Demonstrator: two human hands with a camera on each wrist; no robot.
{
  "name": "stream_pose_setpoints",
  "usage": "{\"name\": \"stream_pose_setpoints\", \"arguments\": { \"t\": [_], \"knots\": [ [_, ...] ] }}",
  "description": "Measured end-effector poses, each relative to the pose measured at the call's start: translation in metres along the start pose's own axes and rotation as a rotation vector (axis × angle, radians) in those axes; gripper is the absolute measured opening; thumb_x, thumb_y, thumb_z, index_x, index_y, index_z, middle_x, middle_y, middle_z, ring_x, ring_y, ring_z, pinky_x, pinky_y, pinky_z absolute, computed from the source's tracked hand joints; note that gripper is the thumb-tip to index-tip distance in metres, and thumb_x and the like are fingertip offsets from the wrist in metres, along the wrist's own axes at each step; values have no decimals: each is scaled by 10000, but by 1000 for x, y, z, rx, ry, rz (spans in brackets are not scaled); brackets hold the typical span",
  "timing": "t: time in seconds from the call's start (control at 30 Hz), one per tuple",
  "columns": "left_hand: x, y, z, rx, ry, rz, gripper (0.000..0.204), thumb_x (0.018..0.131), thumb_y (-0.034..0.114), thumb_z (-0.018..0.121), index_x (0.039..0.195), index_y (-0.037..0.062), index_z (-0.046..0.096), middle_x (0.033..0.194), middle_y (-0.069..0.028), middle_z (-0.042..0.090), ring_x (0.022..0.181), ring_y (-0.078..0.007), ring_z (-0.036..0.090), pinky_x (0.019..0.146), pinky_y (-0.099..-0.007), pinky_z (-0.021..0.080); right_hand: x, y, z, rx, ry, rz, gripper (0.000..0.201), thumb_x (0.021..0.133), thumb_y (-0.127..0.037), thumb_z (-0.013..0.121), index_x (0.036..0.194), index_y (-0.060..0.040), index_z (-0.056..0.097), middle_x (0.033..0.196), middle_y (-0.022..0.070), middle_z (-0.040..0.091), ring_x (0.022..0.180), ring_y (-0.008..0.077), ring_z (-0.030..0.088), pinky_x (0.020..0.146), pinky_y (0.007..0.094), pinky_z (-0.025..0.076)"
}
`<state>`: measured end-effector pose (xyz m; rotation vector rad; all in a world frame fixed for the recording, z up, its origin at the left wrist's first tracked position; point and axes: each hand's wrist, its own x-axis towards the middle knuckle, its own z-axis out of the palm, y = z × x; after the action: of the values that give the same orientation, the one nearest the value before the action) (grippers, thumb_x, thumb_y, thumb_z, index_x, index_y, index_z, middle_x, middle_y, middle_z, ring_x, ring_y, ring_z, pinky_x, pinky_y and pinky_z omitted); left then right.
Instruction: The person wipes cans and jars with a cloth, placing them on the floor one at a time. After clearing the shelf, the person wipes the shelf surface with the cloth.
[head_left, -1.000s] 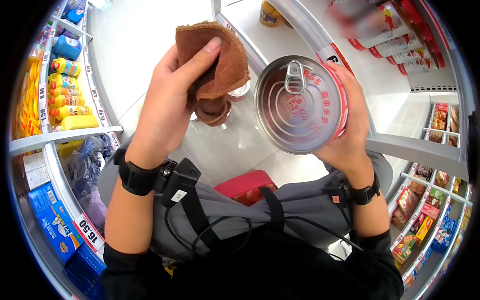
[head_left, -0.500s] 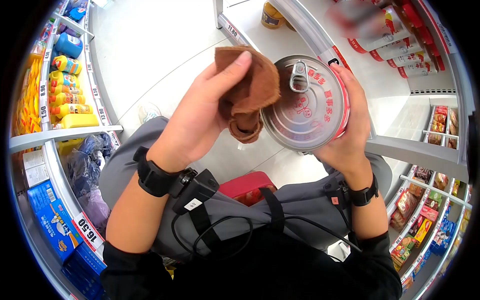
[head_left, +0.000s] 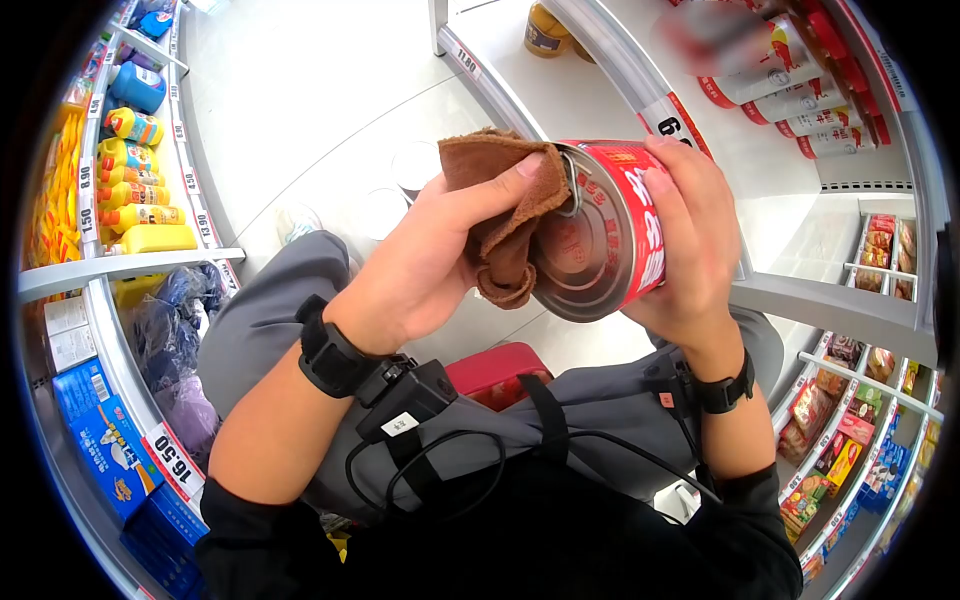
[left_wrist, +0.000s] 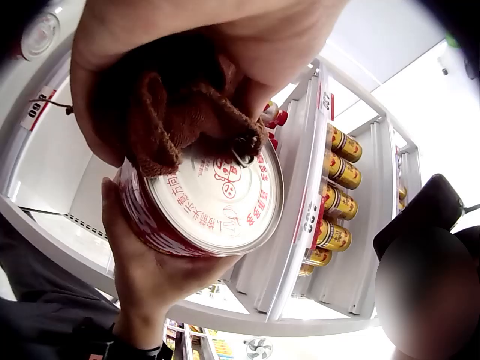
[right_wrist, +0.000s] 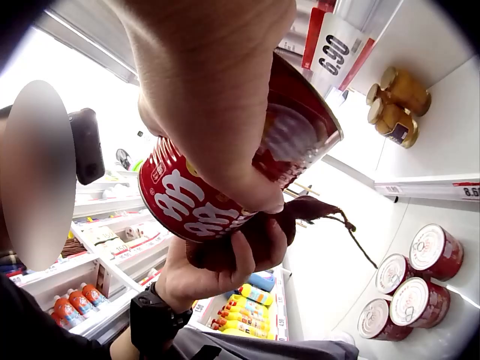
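Observation:
My left hand (head_left: pixel 410 270) holds a folded brown cloth (head_left: pixel 500 175), the thumb pressing on top of it. The cloth lies against the rim and pull tab of a large red tin can (head_left: pixel 640 215). Around the can's side, my right hand (head_left: pixel 700 235) keeps it tilted, with its metal lid (head_left: pixel 583 255) facing left. The lid with red print (left_wrist: pixel 225 199) shows in the left wrist view, partly covered by cloth. White lettering on the red label (right_wrist: pixel 184 202) appears in the right wrist view, where a thin cord (right_wrist: pixel 352 232) trails from the cloth.
Several red cans (right_wrist: pixel 427 300) stand on the pale floor. Glass jars (right_wrist: pixel 401 112) sit on a white shelf at the front. Shelves of yellow bottles (head_left: pixel 138 195) line the left, snack packs (head_left: pixel 825 420) the right. A red object (head_left: pixel 490 372) is between the knees.
My left hand has brought the cloth rightward onto the can's rim. My right hand has turned the can so that its lid faces left and more red label shows.

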<state>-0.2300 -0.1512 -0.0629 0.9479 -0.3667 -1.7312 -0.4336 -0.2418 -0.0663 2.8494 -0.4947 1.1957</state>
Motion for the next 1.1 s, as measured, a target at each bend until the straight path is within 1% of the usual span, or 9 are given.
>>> {"name": "stream_pose_setpoints", "arguments": {
  "t": [0.03,0.13,0.27,0.53,0.67,0.77,0.83,0.93,1.1],
  "knots": [
    [-1,0,0,13,13,-34,400,1014,330,495,1333,90,486,1270,-34,587,1136,-144,569,957,-336,469,0,0,1,-1,1,-4,675,626,-189,808,1251,-85,576,1203,210,599,1036,400,607,892,507,466],
    [-3,0,-6,-99,-80,-174,399,1016,325,475,1335,85,483,1275,-36,586,1144,-154,570,973,-337,465,1,-2,-1,-6,-9,-4,622,648,-186,786,1232,-94,595,1195,208,605,1031,399,609,891,504,467],
    [-2,-4,-10,-137,-150,-128,391,1015,310,468,1333,84,482,1268,-45,591,1142,-162,576,963,-351,478,2,-2,-4,-22,-24,-18,585,662,-199,774,1213,-94,608,1188,207,609,1026,396,611,885,500,470],
    [-1,-2,-12,-154,-131,-147,317,1009,268,495,1270,88,513,1208,-45,612,1099,-154,594,922,-350,512,0,-1,-4,-10,-31,-16,633,645,-215,789,1234,-90,591,1182,207,611,1011,390,616,876,495,476],
    [-3,-4,-7,-158,-60,-121,375,1002,295,516,1303,71,512,1207,-39,615,1092,-154,598,899,-337,504,-2,1,-2,5,5,-16,678,611,-196,813,1239,-82,584,1179,209,609,1016,390,614,870,495,478],
    [0,-9,-15,-235,-105,-124,347,1007,251,512,1306,73,512,1215,-33,612,1101,-143,589,930,-332,484,1,-1,-6,-1,-7,11,708,590,-183,831,1242,-72,576,1176,211,608,1023,388,612,870,492,479],
    [2,-11,-21,-372,-229,-147,326,1014,208,495,1310,71,511,1225,-28,612,1104,-141,590,930,-333,483,1,-1,-7,4,-4,22,722,584,-177,841,1243,-62,569,1175,213,607,1024,387,612,870,488,480],
    [0,-13,-14,-370,-141,-125,319,1016,177,481,1315,68,508,1226,-27,617,1113,-146,590,929,-339,483,0,3,-4,14,19,13,737,579,-170,850,1245,-49,559,1175,216,607,1022,386,613,867,483,483],
    [3,-23,-24,-461,-196,-155,339,1010,144,473,1339,61,474,1230,-42,614,1115,-158,591,945,-363,480,-2,6,-4,20,52,7,760,581,-175,861,1257,-38,542,1182,225,601,1016,386,614,863,474,491]
  ]
}}
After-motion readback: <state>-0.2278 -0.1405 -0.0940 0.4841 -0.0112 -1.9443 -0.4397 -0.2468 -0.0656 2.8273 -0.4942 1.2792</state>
